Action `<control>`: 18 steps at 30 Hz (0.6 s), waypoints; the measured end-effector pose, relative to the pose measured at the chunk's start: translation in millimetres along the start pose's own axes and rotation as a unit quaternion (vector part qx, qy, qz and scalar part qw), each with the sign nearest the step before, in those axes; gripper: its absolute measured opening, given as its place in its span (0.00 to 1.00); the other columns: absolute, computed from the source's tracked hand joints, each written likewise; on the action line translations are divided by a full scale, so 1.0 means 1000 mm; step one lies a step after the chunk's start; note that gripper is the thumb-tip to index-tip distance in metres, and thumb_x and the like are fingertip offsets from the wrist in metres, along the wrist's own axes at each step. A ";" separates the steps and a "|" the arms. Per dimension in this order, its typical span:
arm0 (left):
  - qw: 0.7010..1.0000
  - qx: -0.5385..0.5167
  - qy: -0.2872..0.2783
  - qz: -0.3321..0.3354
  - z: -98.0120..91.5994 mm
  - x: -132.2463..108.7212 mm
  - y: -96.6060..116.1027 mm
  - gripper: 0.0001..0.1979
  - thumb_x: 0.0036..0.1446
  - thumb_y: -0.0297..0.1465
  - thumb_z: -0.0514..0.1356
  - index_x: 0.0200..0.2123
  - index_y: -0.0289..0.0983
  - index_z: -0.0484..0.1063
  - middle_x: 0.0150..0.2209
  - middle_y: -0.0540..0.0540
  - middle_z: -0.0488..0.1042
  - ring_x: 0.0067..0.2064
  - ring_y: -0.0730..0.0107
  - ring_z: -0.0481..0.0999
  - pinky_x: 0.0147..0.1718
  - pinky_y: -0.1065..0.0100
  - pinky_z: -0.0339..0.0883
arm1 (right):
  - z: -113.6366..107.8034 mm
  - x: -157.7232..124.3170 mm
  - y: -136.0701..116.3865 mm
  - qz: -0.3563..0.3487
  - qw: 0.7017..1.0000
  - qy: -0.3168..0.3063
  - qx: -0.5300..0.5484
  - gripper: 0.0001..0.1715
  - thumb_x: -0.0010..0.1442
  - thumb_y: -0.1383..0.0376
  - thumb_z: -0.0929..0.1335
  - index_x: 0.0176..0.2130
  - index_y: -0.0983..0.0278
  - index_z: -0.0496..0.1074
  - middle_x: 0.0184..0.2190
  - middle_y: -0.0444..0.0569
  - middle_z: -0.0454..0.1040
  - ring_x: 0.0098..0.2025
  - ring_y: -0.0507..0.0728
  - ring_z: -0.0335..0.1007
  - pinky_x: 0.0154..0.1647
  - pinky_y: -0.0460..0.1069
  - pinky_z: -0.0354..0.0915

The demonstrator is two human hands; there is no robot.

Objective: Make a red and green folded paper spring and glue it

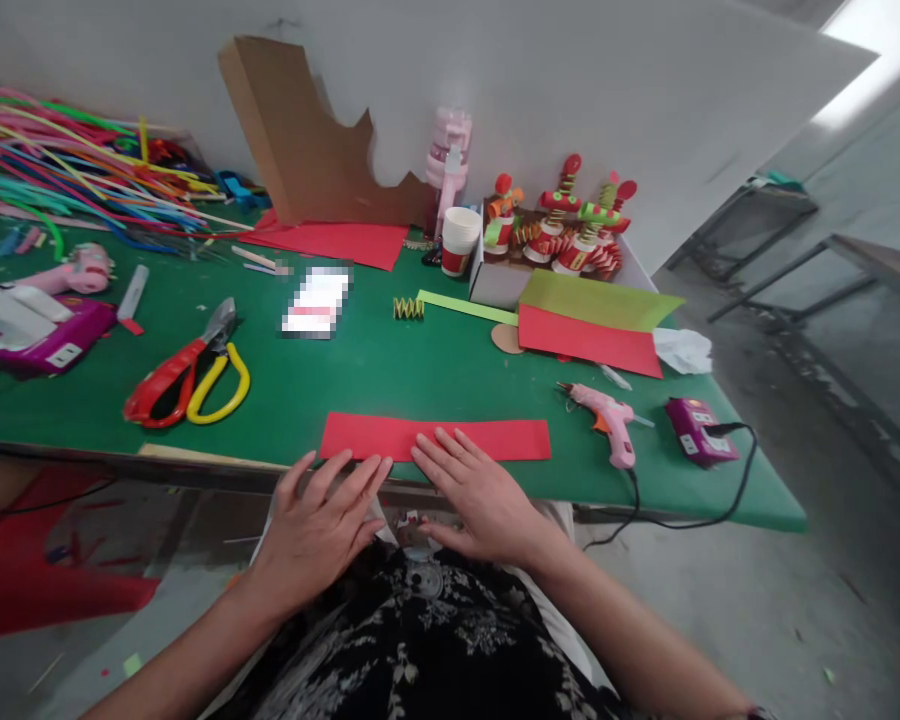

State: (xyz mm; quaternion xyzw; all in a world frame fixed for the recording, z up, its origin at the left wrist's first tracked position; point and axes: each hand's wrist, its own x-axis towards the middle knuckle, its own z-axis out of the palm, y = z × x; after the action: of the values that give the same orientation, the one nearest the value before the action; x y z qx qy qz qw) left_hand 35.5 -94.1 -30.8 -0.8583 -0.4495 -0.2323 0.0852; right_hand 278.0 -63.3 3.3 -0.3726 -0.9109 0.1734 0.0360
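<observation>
A long red paper strip (390, 436) lies flat near the front edge of the green table (390, 370). My left hand (316, 528) rests with fingers stretched out, its fingertips on the strip's near edge. My right hand (474, 496) lies flat beside it, fingers spread, touching the middle of the strip. Neither hand holds anything.
Red and yellow scissors (187, 382) lie to the left. To the right are a pink glue gun (606, 416) with a black cord and a purple box (699, 430). Farther back stand red and green paper sheets (589, 322), a paper cup (459, 240), finished paper figures (570, 225), cardboard (307, 140) and colourful sticks (67, 165).
</observation>
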 end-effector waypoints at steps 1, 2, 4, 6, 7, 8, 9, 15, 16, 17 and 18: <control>1.000 0.000 -0.001 0.001 0.000 0.000 -0.002 0.22 0.68 0.40 0.52 0.60 0.40 0.71 0.54 0.46 0.79 0.55 0.53 0.70 0.65 0.50 0.44 | 0.000 0.000 0.000 0.000 1.000 -0.001 -0.001 0.48 0.64 0.51 0.66 0.71 0.71 0.48 0.72 0.57 0.47 0.75 0.63 0.36 0.75 0.61 0.40; 1.000 0.000 -0.002 0.002 0.001 0.001 -0.003 0.22 0.68 0.40 0.52 0.60 0.40 0.70 0.54 0.45 0.79 0.55 0.54 0.70 0.65 0.50 0.44 | 0.001 0.000 0.000 -0.001 1.000 -0.001 -0.002 0.48 0.64 0.51 0.66 0.71 0.71 0.48 0.72 0.57 0.47 0.75 0.63 0.36 0.75 0.61 0.40; 1.000 -0.001 -0.001 0.006 0.001 0.001 -0.004 0.23 0.68 0.41 0.53 0.61 0.39 0.69 0.54 0.45 0.79 0.55 0.54 0.70 0.65 0.49 0.44 | 0.001 0.000 0.000 -0.002 1.000 0.001 -0.003 0.48 0.64 0.51 0.66 0.71 0.71 0.47 0.73 0.57 0.47 0.75 0.63 0.36 0.75 0.61 0.40; 1.000 -0.002 0.002 0.009 0.002 0.001 -0.004 0.24 0.67 0.41 0.53 0.63 0.39 0.67 0.54 0.44 0.79 0.55 0.54 0.70 0.65 0.49 0.44 | 0.002 0.000 0.001 -0.005 1.000 0.004 -0.002 0.48 0.63 0.52 0.66 0.71 0.71 0.47 0.73 0.57 0.47 0.75 0.63 0.36 0.75 0.61 0.39; 1.000 -0.003 0.005 0.010 0.002 0.001 -0.004 0.25 0.67 0.41 0.54 0.63 0.39 0.66 0.53 0.44 0.79 0.55 0.53 0.70 0.65 0.49 0.44 | 0.002 0.000 0.001 -0.006 1.000 0.005 -0.002 0.48 0.63 0.52 0.67 0.71 0.71 0.47 0.73 0.57 0.47 0.75 0.63 0.36 0.75 0.61 0.39; 1.000 -0.004 0.007 0.011 0.002 0.001 -0.004 0.25 0.67 0.41 0.54 0.64 0.39 0.66 0.53 0.44 0.79 0.55 0.53 0.70 0.65 0.49 0.44 | 0.002 0.000 0.001 -0.007 1.000 0.006 -0.001 0.48 0.63 0.52 0.67 0.71 0.72 0.47 0.73 0.57 0.47 0.75 0.63 0.35 0.75 0.61 0.39; 1.000 -0.005 0.007 0.011 0.002 0.001 -0.003 0.25 0.67 0.40 0.54 0.64 0.40 0.65 0.53 0.44 0.79 0.55 0.54 0.71 0.65 0.49 0.44 | 0.002 0.000 0.001 -0.008 1.000 0.006 -0.001 0.48 0.63 0.53 0.67 0.71 0.71 0.47 0.73 0.57 0.47 0.75 0.63 0.35 0.75 0.61 0.39; 0.999 -0.028 -0.015 -0.008 -0.003 0.006 -0.001 0.23 0.66 0.39 0.56 0.63 0.42 0.67 0.53 0.44 0.79 0.54 0.54 0.72 0.66 0.49 0.44 | 0.002 -0.001 0.001 -0.001 1.000 0.004 0.004 0.48 0.62 0.54 0.67 0.71 0.70 0.47 0.73 0.56 0.46 0.75 0.62 0.35 0.75 0.61 0.40; 0.999 -0.030 -0.014 -0.008 -0.003 0.007 0.000 0.23 0.66 0.38 0.55 0.62 0.42 0.68 0.52 0.44 0.79 0.54 0.54 0.73 0.66 0.49 0.44 | 0.002 -0.001 0.001 -0.002 1.000 0.004 0.004 0.48 0.62 0.54 0.67 0.71 0.70 0.47 0.73 0.55 0.46 0.75 0.62 0.34 0.75 0.62 0.40; 0.999 -0.032 -0.014 -0.009 -0.004 0.009 0.000 0.22 0.66 0.37 0.55 0.61 0.42 0.69 0.52 0.44 0.80 0.54 0.54 0.73 0.66 0.48 0.44 | 0.002 -0.001 0.001 -0.003 1.000 0.005 0.003 0.49 0.62 0.55 0.67 0.71 0.70 0.47 0.73 0.56 0.46 0.75 0.62 0.34 0.75 0.62 0.40; 0.999 -0.034 -0.014 -0.010 -0.005 0.010 0.000 0.21 0.66 0.37 0.55 0.61 0.42 0.70 0.52 0.45 0.80 0.54 0.54 0.73 0.66 0.48 0.44 | 0.002 -0.001 0.001 -0.004 1.000 0.006 0.003 0.49 0.61 0.55 0.67 0.71 0.70 0.47 0.73 0.56 0.46 0.75 0.62 0.34 0.75 0.61 0.40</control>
State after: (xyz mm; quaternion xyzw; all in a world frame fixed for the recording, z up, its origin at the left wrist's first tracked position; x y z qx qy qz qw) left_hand 38.6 -88.4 -21.9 -0.8595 -0.4509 -0.2360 0.0474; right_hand 278.9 -63.5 1.2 -0.3700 -0.9117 0.1735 0.0432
